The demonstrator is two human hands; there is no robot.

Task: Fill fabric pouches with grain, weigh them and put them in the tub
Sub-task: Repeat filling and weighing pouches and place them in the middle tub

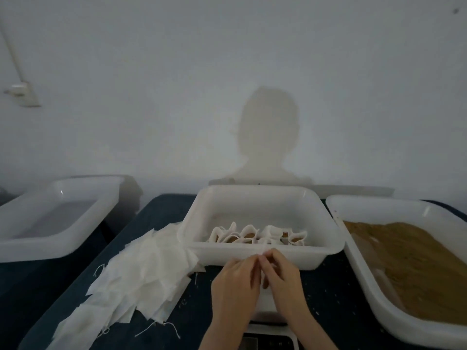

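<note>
My left hand [235, 281] and my right hand [280, 274] meet in front of the middle tub, fingertips pinching a white fabric pouch [261, 258] between them; most of the pouch is hidden by the fingers. The white middle tub [252, 251] holds several filled pouches [257, 234] with brown grain showing in their open tops. A heap of flat empty pouches [141, 274] lies to the left. A wide white tub of brown grain [409, 258] stands at the right. The scale [267, 332] sits below my hands, partly covered by my wrists.
An empty white tub [50, 218] stands at the far left on a separate surface. The dark blue table [328, 294] is speckled with spilled grains. A white wall rises close behind the tubs, with a shadow on it.
</note>
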